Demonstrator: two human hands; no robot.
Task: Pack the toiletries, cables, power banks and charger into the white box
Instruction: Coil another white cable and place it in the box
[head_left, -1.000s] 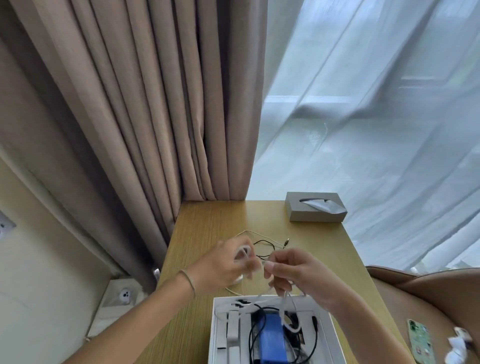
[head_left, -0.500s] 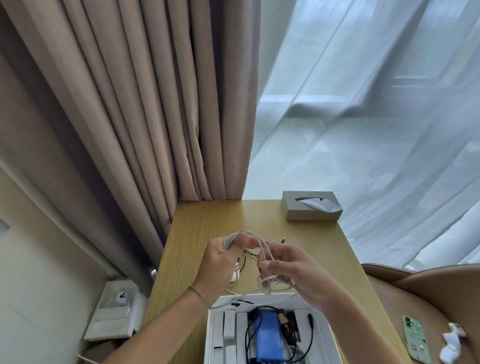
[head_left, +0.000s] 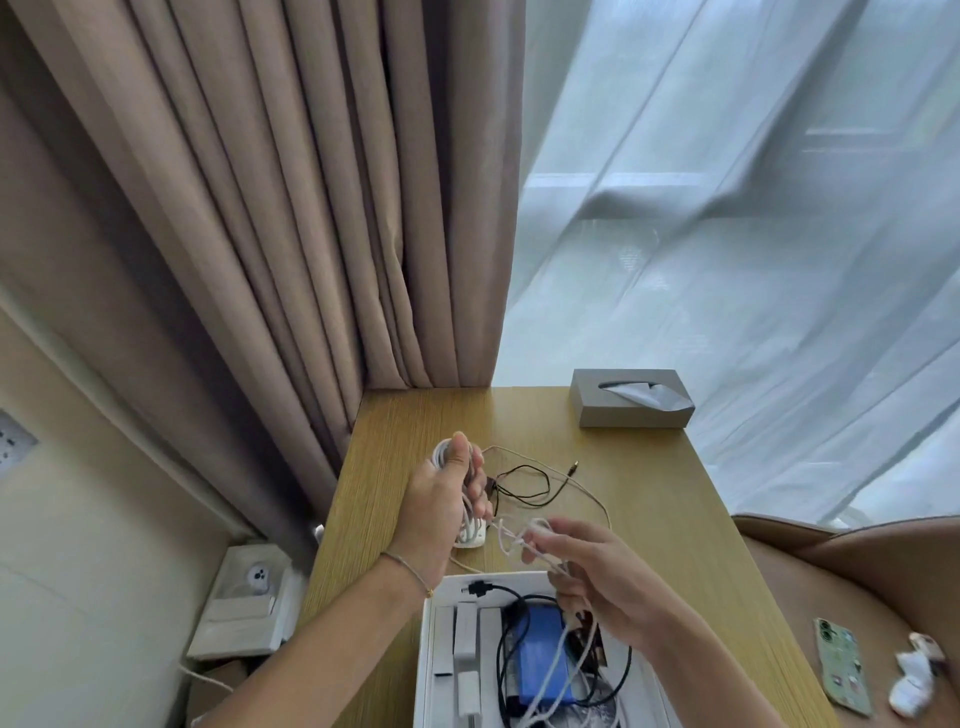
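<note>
On the wooden table (head_left: 649, 499), the left hand (head_left: 441, 512) is clenched around one coiled white cable (head_left: 470, 525), lifted just above the tabletop. Beside it lie two loose cables, one thin black cable (head_left: 522, 486) and one pale cable (head_left: 582, 486). The right hand (head_left: 597, 577) pinches the white cable's free end over the white box (head_left: 428, 670). Inside the box lie one blue power bank (head_left: 537, 660), several white tubes (head_left: 465, 634) and black leads. One grey tissue box (head_left: 631, 400) sits at the far right corner.
</note>
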